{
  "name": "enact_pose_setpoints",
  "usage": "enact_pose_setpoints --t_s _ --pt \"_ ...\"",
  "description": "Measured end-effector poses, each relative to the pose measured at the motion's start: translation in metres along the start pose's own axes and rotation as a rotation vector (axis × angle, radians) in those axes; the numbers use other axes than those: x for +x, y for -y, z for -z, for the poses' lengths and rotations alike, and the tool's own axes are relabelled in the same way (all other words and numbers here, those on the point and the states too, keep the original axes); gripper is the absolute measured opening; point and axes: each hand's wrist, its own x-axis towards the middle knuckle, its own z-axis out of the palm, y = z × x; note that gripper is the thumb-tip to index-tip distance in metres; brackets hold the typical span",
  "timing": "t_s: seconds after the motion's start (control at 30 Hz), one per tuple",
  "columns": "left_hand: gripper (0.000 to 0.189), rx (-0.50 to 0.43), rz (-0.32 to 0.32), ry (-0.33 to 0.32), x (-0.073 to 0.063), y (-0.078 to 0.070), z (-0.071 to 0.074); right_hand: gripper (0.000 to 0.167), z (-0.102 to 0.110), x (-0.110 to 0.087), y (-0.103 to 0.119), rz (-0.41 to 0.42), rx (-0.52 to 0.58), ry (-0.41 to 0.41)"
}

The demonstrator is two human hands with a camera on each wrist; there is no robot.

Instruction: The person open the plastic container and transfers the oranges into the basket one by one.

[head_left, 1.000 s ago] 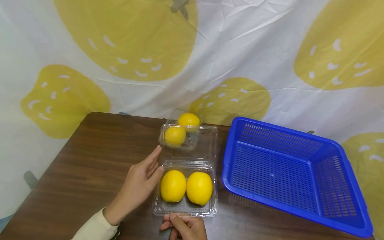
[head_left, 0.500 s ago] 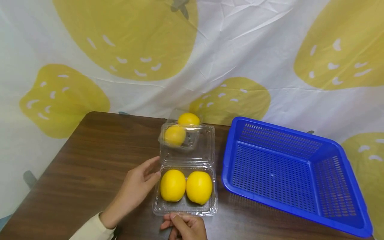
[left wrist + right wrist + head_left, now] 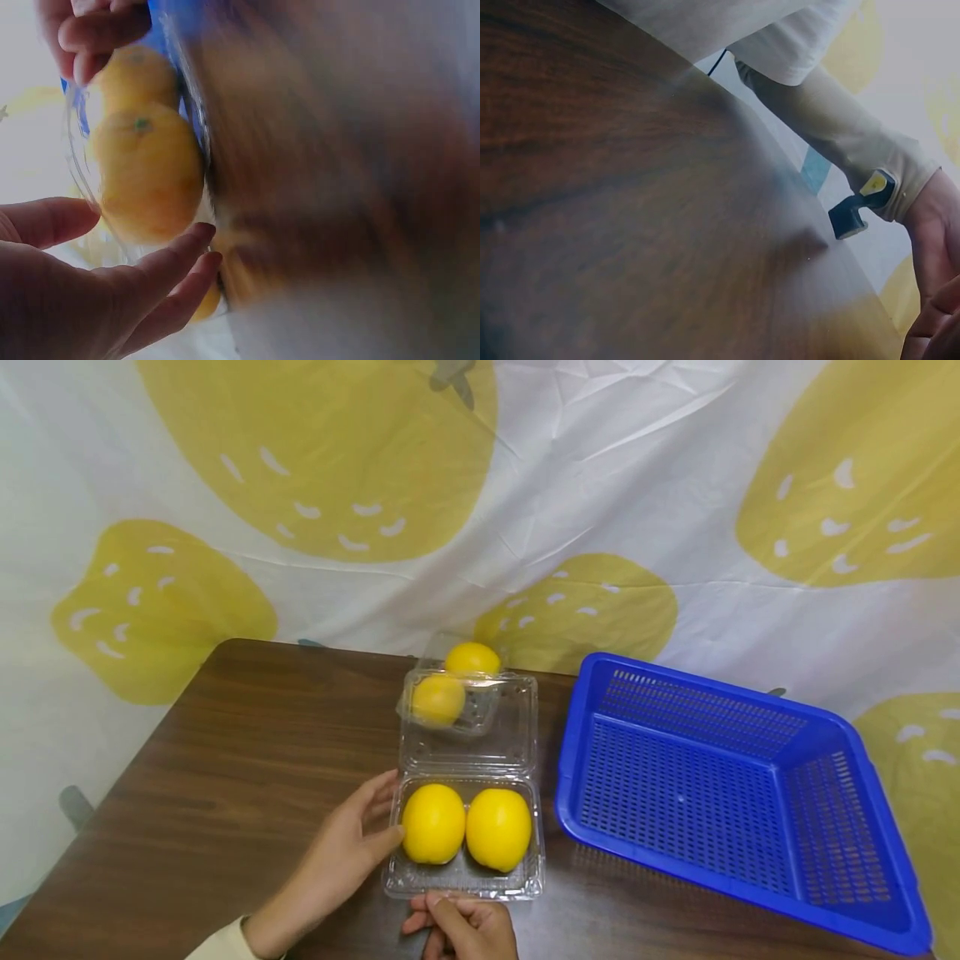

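An open clear plastic clamshell box (image 3: 465, 885) lies on the table, two round yellow citrus fruits (image 3: 498, 830) side by side in its base. Its lid (image 3: 502, 743) is folded back, away from the person. My left hand (image 3: 333, 852) grips the base's left side, thumb at the rim by the left fruit. In the left wrist view, the thumb (image 3: 71, 217) and the fingers (image 3: 169, 281) lie on opposite edges of the box. At the front edge, my right hand (image 3: 472, 931) pinches the rim between thumb and curled fingers; its underside is hidden.
Behind the lid, another clear box (image 3: 476, 714) holds two similar fruits (image 3: 472, 660). A blue perforated basket (image 3: 675, 868) stands to the right on the brown table (image 3: 247, 760). A fruit-printed cloth (image 3: 360, 610) hangs behind. A sleeve (image 3: 840, 135) shows in the right wrist view.
My left hand has slid toward the person, from beside the lid and hinge to the base's left side. The lid has settled slightly further leftward. My right hand stays at the front edge.
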Motion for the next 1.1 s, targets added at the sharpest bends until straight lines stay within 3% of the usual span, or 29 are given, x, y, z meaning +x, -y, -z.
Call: enact_pose_setpoints --t_s 0.37,0.63,1.1 --pt "0.082 -0.148 0.089 0.054 -0.011 0.003 0.0 0.037 -0.001 0.0 0.001 -0.008 0.003 0.0" --pt "0.085 -0.184 0.16 0.049 -0.018 0.002 -0.001 0.038 0.0 -0.001 0.002 -0.026 0.008 -0.001" --pt "0.091 -0.204 0.13 0.042 -0.026 0.002 -0.007 0.039 0.001 -0.002 0.001 -0.026 0.017 -0.003"
